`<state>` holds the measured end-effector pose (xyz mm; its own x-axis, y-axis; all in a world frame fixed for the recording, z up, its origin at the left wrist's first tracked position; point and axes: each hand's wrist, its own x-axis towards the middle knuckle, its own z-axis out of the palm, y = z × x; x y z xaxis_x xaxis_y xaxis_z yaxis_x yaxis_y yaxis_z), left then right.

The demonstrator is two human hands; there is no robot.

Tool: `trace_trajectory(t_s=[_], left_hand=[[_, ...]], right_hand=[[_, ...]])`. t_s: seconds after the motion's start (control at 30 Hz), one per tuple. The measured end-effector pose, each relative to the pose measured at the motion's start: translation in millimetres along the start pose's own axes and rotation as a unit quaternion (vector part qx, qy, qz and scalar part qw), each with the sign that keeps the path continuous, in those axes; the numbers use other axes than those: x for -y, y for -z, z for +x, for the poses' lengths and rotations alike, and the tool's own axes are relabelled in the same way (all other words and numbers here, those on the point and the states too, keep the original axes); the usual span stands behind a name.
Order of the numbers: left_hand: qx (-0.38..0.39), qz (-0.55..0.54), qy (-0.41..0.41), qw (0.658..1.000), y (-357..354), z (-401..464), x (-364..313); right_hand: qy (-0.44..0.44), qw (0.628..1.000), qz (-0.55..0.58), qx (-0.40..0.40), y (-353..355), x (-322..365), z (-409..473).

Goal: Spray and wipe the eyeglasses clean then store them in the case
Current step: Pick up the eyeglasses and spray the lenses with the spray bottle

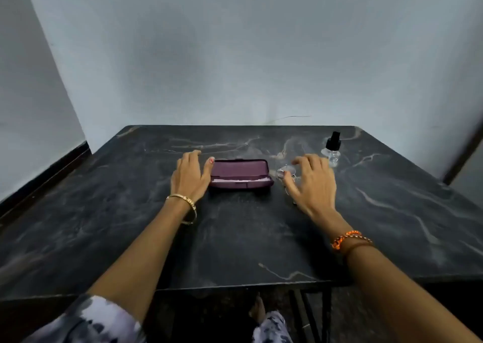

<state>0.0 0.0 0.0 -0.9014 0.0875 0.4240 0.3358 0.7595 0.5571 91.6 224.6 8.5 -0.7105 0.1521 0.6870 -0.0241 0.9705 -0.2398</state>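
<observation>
Now hovering: right hand (311, 183) spread wide above the eyeglasses (286, 172) lying on the table (235, 238), gripping nothing. Left hand (189, 176) loose-fingered, touching the open case (240, 176). Thin wire frame, light and likely bendy; best pinched at the bridge or temple, off the lenses. Spray bottle (332, 149) just beyond.

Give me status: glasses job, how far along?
Done: case lies open on the table. In hand: right hand over the glasses, grip unclear; left hand beside the case. Left: bottle stands untouched; spraying, wiping, storing.
</observation>
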Motion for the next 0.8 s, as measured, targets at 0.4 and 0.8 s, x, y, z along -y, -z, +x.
trace_trajectory(t_s=[0.4, 0.8], left_hand=[[-0.067, -0.065, 0.009, 0.996, -26, 11, 18], [0.020, -0.056, 0.024, 0.998, -31, 14, 27]], right_hand=[[-0.132, 0.982, 0.067, 0.118, -1, -42, -23], [-0.132, 0.981, 0.089, 0.114, -6, -49, -23]])
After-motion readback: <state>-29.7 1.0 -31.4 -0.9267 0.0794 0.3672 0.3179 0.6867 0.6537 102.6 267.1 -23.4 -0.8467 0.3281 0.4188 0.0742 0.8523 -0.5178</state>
